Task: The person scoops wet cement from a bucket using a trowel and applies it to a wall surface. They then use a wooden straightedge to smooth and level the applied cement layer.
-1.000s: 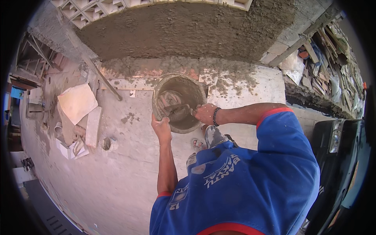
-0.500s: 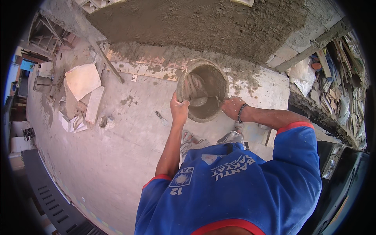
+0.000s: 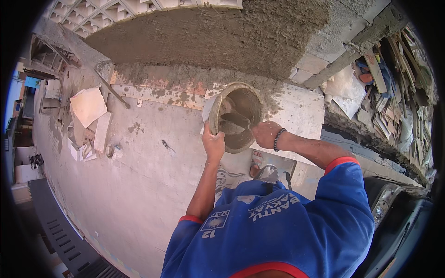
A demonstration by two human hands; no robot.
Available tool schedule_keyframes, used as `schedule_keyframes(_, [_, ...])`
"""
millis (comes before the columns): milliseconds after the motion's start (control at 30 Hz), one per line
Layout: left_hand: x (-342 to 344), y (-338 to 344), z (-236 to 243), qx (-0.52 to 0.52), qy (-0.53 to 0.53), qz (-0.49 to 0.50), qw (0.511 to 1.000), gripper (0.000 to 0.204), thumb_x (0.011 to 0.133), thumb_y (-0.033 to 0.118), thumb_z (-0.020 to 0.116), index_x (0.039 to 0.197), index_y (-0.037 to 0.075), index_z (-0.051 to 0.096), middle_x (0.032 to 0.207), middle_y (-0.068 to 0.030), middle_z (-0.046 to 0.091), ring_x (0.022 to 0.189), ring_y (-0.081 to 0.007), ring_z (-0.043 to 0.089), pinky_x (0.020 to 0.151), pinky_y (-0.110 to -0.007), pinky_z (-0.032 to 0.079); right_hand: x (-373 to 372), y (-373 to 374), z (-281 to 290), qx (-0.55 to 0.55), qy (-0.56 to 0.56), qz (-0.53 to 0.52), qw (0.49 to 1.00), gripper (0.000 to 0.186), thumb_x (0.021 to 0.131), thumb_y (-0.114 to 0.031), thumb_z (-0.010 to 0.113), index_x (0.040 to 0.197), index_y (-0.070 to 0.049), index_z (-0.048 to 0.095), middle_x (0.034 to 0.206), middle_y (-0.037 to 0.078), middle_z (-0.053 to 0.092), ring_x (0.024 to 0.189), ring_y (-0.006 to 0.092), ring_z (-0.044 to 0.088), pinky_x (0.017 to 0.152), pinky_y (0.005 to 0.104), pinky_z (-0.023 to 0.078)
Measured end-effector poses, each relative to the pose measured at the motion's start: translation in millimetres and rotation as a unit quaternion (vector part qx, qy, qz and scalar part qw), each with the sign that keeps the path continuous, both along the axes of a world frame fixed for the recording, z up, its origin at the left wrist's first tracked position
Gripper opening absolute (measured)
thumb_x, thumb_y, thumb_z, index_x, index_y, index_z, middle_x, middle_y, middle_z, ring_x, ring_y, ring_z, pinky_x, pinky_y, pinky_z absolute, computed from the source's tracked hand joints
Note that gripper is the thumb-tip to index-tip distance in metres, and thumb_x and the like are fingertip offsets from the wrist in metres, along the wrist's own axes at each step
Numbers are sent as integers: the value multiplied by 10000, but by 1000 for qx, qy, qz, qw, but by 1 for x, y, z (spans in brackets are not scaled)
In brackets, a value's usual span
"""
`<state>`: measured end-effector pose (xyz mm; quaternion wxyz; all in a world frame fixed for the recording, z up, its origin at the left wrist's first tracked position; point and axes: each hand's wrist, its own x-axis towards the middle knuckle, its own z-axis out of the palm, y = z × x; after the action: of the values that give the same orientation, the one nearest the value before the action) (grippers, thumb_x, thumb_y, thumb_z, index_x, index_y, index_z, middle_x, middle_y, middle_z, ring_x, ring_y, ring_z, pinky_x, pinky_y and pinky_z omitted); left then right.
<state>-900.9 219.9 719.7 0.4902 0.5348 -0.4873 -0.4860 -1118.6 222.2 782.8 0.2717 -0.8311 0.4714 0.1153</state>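
Note:
A mortar-caked bucket (image 3: 214, 111) is tilted with its mouth toward me, and wet grey mortar coats its inside. My left hand (image 3: 213, 141) is closed on the left side of its rim, thumb on the edge. My right hand (image 3: 267, 135), with a dark bead bracelet at the wrist, is a fist at the right rim. It grips a trowel whose blade (image 3: 238, 120) is inside the bucket. The fist hides the trowel's handle.
Ahead stands a wall of fresh rough mortar (image 3: 199, 39), with white lattice blocks (image 3: 92, 16) above. Mortar-spattered boards (image 3: 162, 95) lie at its foot. Scrap wood (image 3: 394, 78) is piled right, a dark vehicle (image 3: 398, 217) near right. Broken slabs (image 3: 89, 106) lie left.
The bucket has come slightly left and nearer to me, tipped more to the side. The trowel blade has shifted inside it. My view has tilted up, showing more lattice blocks.

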Motion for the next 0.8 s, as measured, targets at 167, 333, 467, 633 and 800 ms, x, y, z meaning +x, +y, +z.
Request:
schedule_keyframes(167, [-31, -2, -5, 5, -70, -23, 997, 579, 716, -71, 532, 1292, -19, 515, 1237, -250, 577, 1184, -323, 559, 1000, -357, 414, -49, -24, 44, -148, 81, -61, 984, 379, 851, -107, 549, 1203, 32, 553, 899, 232, 641, 857, 400, 666, 684, 463, 544])
schedule_keyframes(333, [-60, -18, 14, -56, -141, -44, 988, 648, 712, -18, 589, 1352, 4, 486, 1414, -335, 401, 1329, -439, 401, 1077, -438, 360, -61, -46, 7, -304, 237, 52, 921, 215, 833, -160, 583, 965, -20, 678, 878, 166, 646, 762, 298, 650, 665, 352, 518])
schedule_keyframes(467, [-62, -26, 52, -132, -233, -49, 962, 601, 715, -83, 516, 1315, -52, 491, 1370, -293, 476, 1340, -400, 411, 1083, -397, 357, -76, -48, 9, -233, 153, -29, 960, 249, 849, -156, 569, 1033, -9, 650, 813, 186, 669, 769, 334, 677, 670, 427, 545])
schedule_keyframes(633, [-57, -25, 77, -116, -213, -88, 966, 630, 717, -79, 525, 1344, -59, 471, 1432, -337, 384, 1390, -414, 333, 1110, -416, 324, -84, -31, -13, -103, 53, -121, 986, 324, 867, -208, 554, 1119, -9, 600, 779, 243, 670, 766, 385, 684, 708, 507, 554])
schedule_keyframes(800, [-41, -28, 62, -136, -240, -87, 957, 680, 714, -35, 592, 1380, 35, 474, 1484, -318, 310, 1348, -435, 377, 1059, -428, 390, -53, -7, -81, -107, -118, -211, 964, 423, 858, -327, 608, 1167, -38, 582, 765, 251, 659, 764, 421, 659, 703, 508, 537])
